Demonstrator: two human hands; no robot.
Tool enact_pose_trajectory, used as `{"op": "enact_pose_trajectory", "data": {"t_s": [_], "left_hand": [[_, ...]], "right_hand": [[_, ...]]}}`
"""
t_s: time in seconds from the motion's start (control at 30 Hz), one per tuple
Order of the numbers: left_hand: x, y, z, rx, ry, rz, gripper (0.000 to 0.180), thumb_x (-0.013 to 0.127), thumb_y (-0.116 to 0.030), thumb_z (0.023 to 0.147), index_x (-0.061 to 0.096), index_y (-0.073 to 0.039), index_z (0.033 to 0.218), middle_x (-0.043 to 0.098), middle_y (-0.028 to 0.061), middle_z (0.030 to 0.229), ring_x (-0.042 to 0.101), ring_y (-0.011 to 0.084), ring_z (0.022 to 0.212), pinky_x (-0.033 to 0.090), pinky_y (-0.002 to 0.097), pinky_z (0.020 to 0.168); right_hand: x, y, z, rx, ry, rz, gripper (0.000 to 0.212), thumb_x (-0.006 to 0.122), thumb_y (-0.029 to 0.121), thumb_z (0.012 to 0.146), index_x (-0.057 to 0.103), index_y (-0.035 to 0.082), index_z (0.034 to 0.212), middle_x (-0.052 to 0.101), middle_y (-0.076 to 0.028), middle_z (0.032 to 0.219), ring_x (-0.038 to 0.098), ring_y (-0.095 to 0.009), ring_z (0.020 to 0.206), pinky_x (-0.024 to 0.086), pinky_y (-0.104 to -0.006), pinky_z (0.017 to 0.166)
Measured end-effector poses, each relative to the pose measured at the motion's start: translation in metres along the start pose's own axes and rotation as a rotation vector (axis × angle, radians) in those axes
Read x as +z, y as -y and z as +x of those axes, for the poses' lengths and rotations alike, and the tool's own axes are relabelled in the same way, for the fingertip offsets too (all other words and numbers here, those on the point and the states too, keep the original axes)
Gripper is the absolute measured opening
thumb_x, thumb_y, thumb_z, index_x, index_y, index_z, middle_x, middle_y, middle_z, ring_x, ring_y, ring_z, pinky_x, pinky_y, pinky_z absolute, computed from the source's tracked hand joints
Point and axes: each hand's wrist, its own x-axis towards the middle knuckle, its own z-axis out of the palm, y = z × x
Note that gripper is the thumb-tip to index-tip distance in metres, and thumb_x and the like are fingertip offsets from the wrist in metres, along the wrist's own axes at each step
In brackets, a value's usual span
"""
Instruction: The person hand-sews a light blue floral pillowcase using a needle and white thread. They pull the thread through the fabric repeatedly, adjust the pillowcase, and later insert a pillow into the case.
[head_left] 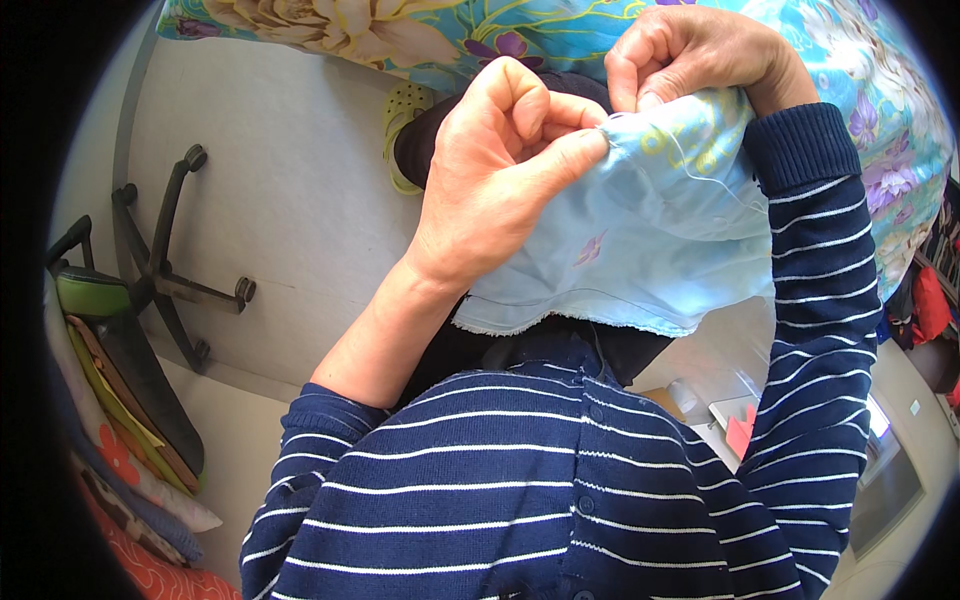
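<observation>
**Both hands pinch the edge of a pale blue cloth**

The left hand [500,170] has its grip closed, thumb and forefinger pinching the top edge of the light blue fabric [640,250]. Just beside it, the right hand [690,55] is also pinched shut on the same edge, fingers curled tight. A thin white thread [700,165] runs down across the cloth, which hangs in front of the person's chest above the navy striped sweater [520,480]. Behind lies a floral bedspread [400,30]; an office chair base [165,250] stands on the floor at left.
</observation>
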Motion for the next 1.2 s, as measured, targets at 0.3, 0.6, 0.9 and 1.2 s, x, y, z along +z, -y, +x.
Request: {"op": "enact_pose_trajectory", "data": {"t_s": [0.3, 0.6, 0.9, 1.2], "left_hand": [[-0.001, 0.001, -0.001, 0.008, -0.005, 0.005, 0.032, 0.063, 0.004, 0.08, 0.033, -0.007, 0.078, 0.061, 0.0145, 0.088, 0.057, 0.011, 0.083, 0.05, 0.0238, 0.072], [-0.001, 0.006, 0.0, 0.032, -0.022, 0.021, 0.034, 0.064, 0.003, 0.08, 0.032, -0.007, 0.078, 0.062, 0.0141, 0.088, 0.058, 0.011, 0.082, 0.05, 0.0234, 0.07], [0.0, 0.011, 0.001, 0.047, -0.079, 0.068, 0.035, 0.065, 0.003, 0.08, 0.032, -0.007, 0.075, 0.063, 0.0141, 0.086, 0.058, 0.0106, 0.081, 0.051, 0.0237, 0.07], [-0.009, -0.008, -0.005, -0.201, -0.104, -0.099, 0.036, 0.07, 0.002, 0.075, 0.036, -0.011, 0.076, 0.062, 0.0128, 0.084, 0.058, 0.013, 0.077, 0.047, 0.0264, 0.075]], "right_hand": [[-0.002, 0.0, 0.001, 0.02, -0.006, 0.059, 0.018, 0.063, 0.006, 0.084, 0.062, -0.003, 0.1, 0.064, -0.002, 0.087, 0.058, -0.006, 0.076, 0.047, -0.0177, 0.067], [0.001, -0.003, 0.001, -0.008, 0.003, 0.068, 0.016, 0.061, 0.006, 0.085, 0.062, -0.003, 0.099, 0.063, -0.002, 0.088, 0.058, -0.006, 0.077, 0.046, -0.0171, 0.068], [0.013, 0.002, 0.008, -0.023, 0.0, -0.019, 0.013, 0.061, 0.009, 0.087, 0.058, -0.001, 0.093, 0.059, 0.003, 0.08, 0.052, -0.003, 0.073, 0.042, -0.0172, 0.063], [0.123, 0.019, -0.019, -0.506, -1.449, -1.276, 0.022, 0.073, 0.004, 0.07, 0.069, 0.011, 0.09, 0.062, -0.005, 0.08, 0.06, -0.015, 0.068, 0.046, -0.0231, 0.057]]}}
